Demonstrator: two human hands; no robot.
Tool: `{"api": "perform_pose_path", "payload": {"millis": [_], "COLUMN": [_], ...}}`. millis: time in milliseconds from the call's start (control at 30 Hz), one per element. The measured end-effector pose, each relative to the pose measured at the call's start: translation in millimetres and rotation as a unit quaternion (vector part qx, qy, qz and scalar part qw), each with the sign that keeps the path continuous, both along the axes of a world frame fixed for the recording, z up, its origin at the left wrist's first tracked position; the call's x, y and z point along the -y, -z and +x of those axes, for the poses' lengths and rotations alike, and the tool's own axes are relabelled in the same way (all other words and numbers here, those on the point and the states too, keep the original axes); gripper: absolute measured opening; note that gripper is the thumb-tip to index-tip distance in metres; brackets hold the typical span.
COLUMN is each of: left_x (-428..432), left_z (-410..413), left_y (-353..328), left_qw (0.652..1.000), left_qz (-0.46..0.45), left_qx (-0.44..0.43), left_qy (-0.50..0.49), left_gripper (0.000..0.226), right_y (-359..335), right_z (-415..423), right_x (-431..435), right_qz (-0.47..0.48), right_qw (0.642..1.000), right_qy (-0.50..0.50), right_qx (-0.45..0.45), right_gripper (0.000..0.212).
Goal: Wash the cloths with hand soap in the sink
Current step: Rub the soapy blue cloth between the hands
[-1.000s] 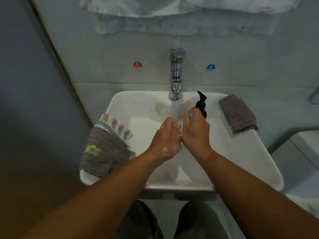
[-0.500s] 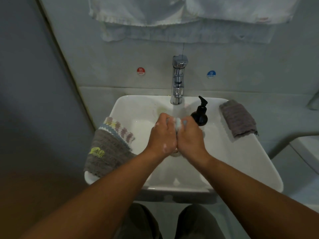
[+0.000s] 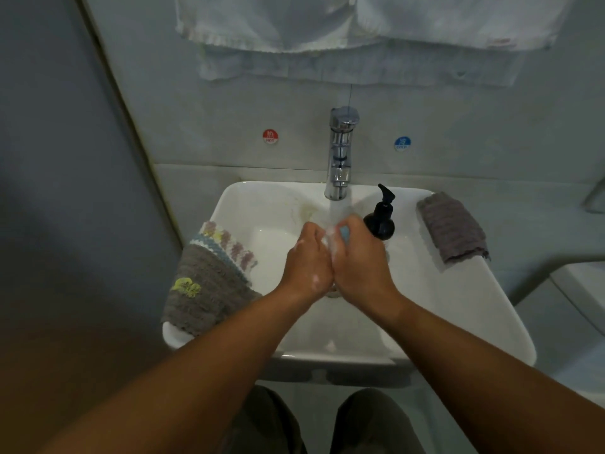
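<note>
Since half a second ago the right hand (image 3: 358, 257) has slid a little farther toward the tap than the left hand (image 3: 307, 258), baring more of the small light-blue cloth (image 3: 343, 231) at its fingertips. Both hands are pressed together, fingers curled round that sudsy cloth, which sits between them over the middle of the basin, just under the running water (image 3: 339, 209) from the chrome tap (image 3: 340, 152). Just right of the right hand stands a black soap pump bottle (image 3: 379, 221) inside the white sink (image 3: 491, 309). On the sink's far right rim lies a grey ribbed cloth (image 3: 451, 227). Over the left rim hangs a grey cloth with a yellow patch (image 3: 203, 290), and a striped crocheted cloth (image 3: 229, 245) lies just beyond it. Red hot (image 3: 270, 136) and blue cold (image 3: 402, 143) stickers flank the tap on the wall, and a white towel (image 3: 360, 24) hangs above
</note>
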State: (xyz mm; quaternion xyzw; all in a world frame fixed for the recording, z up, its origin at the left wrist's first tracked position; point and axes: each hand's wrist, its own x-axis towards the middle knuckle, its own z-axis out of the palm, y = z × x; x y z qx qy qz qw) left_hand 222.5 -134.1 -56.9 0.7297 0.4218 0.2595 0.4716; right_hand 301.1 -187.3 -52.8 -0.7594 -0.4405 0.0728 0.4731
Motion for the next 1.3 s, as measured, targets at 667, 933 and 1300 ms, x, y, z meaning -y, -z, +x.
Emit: {"api": "perform_pose_path", "payload": {"millis": [667, 933, 1300], "left_x": [-1.8, 17.8, 19.1], "left_z": [-1.0, -4.7, -7.8], "left_y": [-5.2, -10.1, -11.5], "left_qw": [0.998, 0.997, 0.995], "left_qz": [0.015, 0.072, 0.086], "left_qx": [0.022, 0.014, 0.017], "left_qy": [-0.057, 0.032, 0.051], "left_gripper": [0.017, 0.022, 0.022], "right_y": [9.0, 9.6, 9.3], "right_z": [-6.4, 20.5, 20.7], "right_x": [8.9, -2.1, -0.1], "right_qz": [-0.047, -0.053, -0.068], "right_qw": [0.998, 0.997, 0.996], "right_qy": [-0.023, 0.030, 0.027], "right_qx": [-0.033, -0.049, -0.044], "right_gripper": [0.009, 0.011, 0.010]}}
